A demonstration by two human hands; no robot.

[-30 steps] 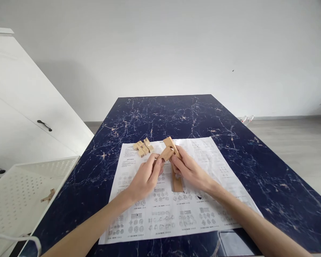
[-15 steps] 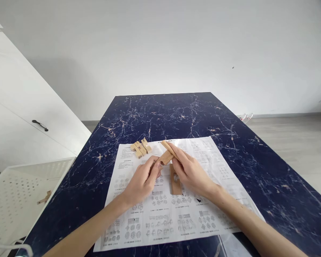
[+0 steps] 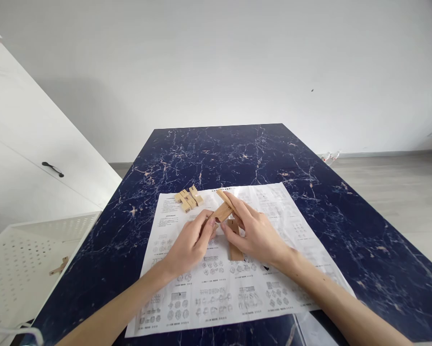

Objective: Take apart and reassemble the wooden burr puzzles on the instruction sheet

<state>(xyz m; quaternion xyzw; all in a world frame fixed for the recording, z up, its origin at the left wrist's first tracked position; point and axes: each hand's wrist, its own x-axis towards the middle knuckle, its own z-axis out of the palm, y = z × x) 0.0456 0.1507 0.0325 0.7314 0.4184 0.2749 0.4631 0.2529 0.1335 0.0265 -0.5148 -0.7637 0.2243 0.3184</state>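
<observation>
Above the middle of a printed instruction sheet [image 3: 182,307], my left hand [image 3: 192,239] pinches one end of a wooden puzzle piece [image 3: 223,211]. My right hand [image 3: 254,230] grips a second wooden puzzle piece [image 3: 223,194] set crosswise at the other end of the first; its fingers lie along it and its thumb reaches toward the left fingertips. Whether the two pieces are interlocked I cannot tell. A further flat wooden piece [image 3: 235,252] lies on the sheet, partly hidden by my right hand. Several notched wooden pieces [image 3: 189,199] sit grouped at the sheet's far left corner.
The sheet lies on a dark blue marbled table [image 3: 216,154]. At the left stand a white cabinet [image 3: 28,129] and a white perforated surface [image 3: 31,245] with a small wooden piece [image 3: 59,266] on it. A white cable [image 3: 14,330] runs at the lower left.
My right thumb has moved down and left, away from the held piece toward my left fingertips. Both held pieces stay almost in place.
</observation>
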